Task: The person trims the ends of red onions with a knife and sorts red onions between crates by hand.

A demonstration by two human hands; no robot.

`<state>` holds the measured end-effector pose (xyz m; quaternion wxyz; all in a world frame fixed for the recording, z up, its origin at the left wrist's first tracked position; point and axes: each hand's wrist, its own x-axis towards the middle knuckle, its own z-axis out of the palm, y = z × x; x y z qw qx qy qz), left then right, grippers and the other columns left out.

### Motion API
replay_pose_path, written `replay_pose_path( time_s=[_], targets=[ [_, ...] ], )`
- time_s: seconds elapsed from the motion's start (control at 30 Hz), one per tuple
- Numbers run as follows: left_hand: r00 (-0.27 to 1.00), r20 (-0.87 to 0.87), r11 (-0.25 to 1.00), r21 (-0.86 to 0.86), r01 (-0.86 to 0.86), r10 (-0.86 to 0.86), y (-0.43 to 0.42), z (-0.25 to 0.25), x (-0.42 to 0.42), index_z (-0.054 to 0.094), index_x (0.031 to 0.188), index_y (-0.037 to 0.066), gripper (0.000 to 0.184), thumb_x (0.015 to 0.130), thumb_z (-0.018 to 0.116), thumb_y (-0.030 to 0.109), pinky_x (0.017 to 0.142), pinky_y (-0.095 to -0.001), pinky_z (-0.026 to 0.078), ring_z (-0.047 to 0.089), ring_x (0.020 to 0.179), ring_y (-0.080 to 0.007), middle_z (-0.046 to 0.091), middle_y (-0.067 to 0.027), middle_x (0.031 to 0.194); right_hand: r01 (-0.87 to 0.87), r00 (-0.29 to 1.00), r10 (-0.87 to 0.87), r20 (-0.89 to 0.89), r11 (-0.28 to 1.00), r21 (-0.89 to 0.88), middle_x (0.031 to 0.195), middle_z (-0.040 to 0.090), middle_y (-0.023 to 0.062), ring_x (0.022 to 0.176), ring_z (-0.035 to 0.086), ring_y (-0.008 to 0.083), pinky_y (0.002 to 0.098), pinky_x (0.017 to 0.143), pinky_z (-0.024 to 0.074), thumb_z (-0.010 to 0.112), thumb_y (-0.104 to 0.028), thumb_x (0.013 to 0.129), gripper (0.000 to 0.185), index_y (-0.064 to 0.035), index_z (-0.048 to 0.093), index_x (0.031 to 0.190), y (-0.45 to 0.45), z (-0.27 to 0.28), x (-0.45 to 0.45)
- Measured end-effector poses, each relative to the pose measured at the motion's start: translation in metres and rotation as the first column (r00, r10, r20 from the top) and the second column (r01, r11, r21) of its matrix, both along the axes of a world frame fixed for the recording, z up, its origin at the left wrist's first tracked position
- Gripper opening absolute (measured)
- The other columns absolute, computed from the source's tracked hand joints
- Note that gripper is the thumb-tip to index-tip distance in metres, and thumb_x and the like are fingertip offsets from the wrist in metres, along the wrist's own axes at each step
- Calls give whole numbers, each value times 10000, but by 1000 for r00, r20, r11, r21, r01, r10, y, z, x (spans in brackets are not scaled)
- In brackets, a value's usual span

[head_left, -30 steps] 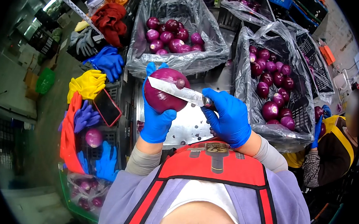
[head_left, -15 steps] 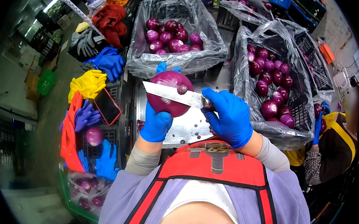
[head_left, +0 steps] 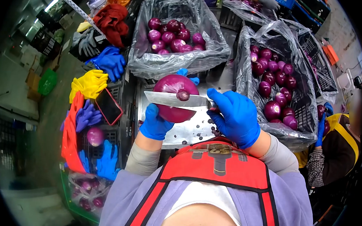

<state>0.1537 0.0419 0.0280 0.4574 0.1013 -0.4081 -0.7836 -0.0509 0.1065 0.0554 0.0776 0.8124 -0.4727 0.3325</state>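
My left hand (head_left: 156, 124) grips the red onion (head_left: 170, 84); my right hand (head_left: 238, 118) clasps the knife (head_left: 161, 98), blade pointing leftward across it.

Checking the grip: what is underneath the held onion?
The left hand holds the onion, fingertips showing past its far edge; below is a metal surface. The onion hides most of the fingers and the surface directly beneath.

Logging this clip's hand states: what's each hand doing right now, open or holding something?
Left hand: holding a large purple onion.
Right hand: closed around the handle of a knife.
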Motion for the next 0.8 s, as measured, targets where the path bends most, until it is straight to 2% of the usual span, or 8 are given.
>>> replay_pose_path(
  time_s=[0.17,0.27,0.37,0.43,0.53,0.67,0.73,0.8],
  targets=[
    [997,-31,988,130,79,-76,-5,2,1,126,1454,0,1241,604,701,698,1049,-481,382,390,1293,-374,247,-269,1457,-3,1000,3,-22,1000,11,804,583,62,688,572,253,371,585,448,730,-109,696,572,-59,526,1228,-3,0,-1],
    [995,-70,998,-13,69,-70,-10,-13,2,114,1453,2,1279,573,729,697,1019,-495,419,405,1275,-391,258,-268,1451,-12,1000,12,15,1000,22,795,581,63,681,571,254,368,580,448,727,-107,704,556,-53,528,1220,-4,0,-3],
    [989,144,997,72,11,-22,-17,-13,5,182,1462,73,1146,628,741,626,988,-509,448,412,1282,-358,359,-224,1412,-23,1000,23,2,999,28,790,581,69,679,574,254,367,576,450,727,-102,708,544,-47,531,1212,-4,-1,-4],
    [985,1,980,102,170,-171,-18,-8,6,174,1463,64,1144,629,775,566,914,-521,502,442,1257,-360,363,-235,1405,-27,999,25,25,998,49,795,584,72,684,579,255,368,578,454,731,-99,705,539,-46,536,1206,-3,-1,-6],
    [966,-150,975,29,218,-212,-18,-16,8,167,1461,50,1136,635,788,520,859,-535,530,484,1214,-365,368,-252,1392,2,1000,-2,8,999,42,806,588,76,688,585,255,368,579,457,736,-101,699,538,-49,542,1198,-2,-1,-10],
    [928,-207,940,80,333,-311,-20,-16,10,174,1454,37,1123,639,785,510,799,-519,562,517,1176,-362,374,-258,1381,-18,1000,18,-1,999,-46,756,537,68,630,549,239,359,519,433,712,-189,751,459,-71,539,1159,-5,-3,-11],
    [922,-185,935,43,353,-340,-21,-22,13,87,1442,-27,1244,620,676,698,652,-479,602,493,1191,-381,374,-275,1353,-25,1000,25,-4,999,25,813,590,76,693,583,256,367,585,456,742,-118,697,566,-61,535,1221,-5,0,-8],
    [895,-268,918,83,389,-355,-27,-39,12,125,1436,-27,1222,625,638,730,594,-464,603,523,1152,-384,367,-279,1360,-26,1000,26,-6,1000,10,807,588,70,694,581,254,368,588,455,741,-121,699,574,-62,530,1229,-5,3,-5]
  ],
)
